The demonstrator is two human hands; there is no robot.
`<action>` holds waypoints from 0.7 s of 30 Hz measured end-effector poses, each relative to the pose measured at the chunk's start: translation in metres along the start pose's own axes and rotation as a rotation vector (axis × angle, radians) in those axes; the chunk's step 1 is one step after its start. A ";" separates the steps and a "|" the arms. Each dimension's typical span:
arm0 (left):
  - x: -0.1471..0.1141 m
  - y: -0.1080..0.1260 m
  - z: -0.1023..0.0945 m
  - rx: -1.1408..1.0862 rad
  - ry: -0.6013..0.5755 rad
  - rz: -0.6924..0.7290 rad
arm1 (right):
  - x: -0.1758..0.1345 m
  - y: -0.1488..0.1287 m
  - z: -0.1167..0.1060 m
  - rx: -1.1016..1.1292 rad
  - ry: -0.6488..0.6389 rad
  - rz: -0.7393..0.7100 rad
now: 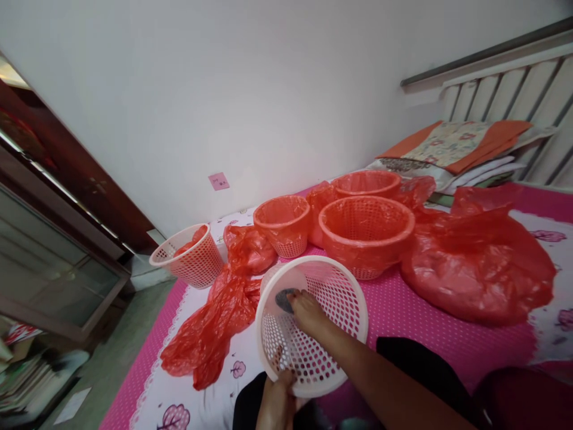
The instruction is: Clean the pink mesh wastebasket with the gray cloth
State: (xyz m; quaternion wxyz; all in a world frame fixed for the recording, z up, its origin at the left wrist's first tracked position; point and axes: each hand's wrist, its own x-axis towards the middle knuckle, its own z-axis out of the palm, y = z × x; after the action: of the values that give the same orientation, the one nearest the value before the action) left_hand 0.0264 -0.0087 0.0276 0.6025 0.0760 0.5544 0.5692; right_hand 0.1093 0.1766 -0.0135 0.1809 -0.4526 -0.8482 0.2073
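Though aslant, basket point(305, 362) in left hand point(279, 389)

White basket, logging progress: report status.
Left hand gripping white basket rim. Right hand inside, fingers at gray item. Basket tilted, mouth toward camera. Crumpled red bag close by.

No text can be read, the marks on the pink note point(218, 181) being too small.

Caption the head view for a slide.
Left hand holds a pale basket, right hand a gray item inside it, near red plastic bags.
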 end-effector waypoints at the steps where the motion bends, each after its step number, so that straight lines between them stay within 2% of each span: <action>1: 0.000 0.000 0.000 -0.002 -0.002 0.000 | 0.000 -0.003 0.002 0.022 -0.027 -0.011; 4: 0.002 0.002 -0.003 0.003 -0.008 -0.010 | -0.006 -0.005 0.008 0.115 -0.118 -0.086; 10: 0.004 0.008 -0.011 -0.013 -0.049 -0.022 | -0.023 0.014 0.007 0.189 -0.230 -0.204; 14: 0.004 0.004 -0.006 -0.023 -0.028 0.031 | -0.019 0.014 0.015 0.129 -0.189 -0.160; 18: 0.006 -0.005 -0.003 -0.054 -0.086 0.181 | -0.004 0.002 0.025 0.061 -0.126 -0.073; 21: 0.007 -0.006 -0.002 -0.083 -0.096 0.212 | 0.005 -0.007 0.028 0.040 -0.119 -0.068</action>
State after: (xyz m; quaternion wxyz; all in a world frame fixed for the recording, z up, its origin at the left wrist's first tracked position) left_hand 0.0269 -0.0067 0.0185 0.5675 0.1362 0.4898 0.6477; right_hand 0.0883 0.1720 -0.0335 0.1460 -0.4067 -0.8681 0.2444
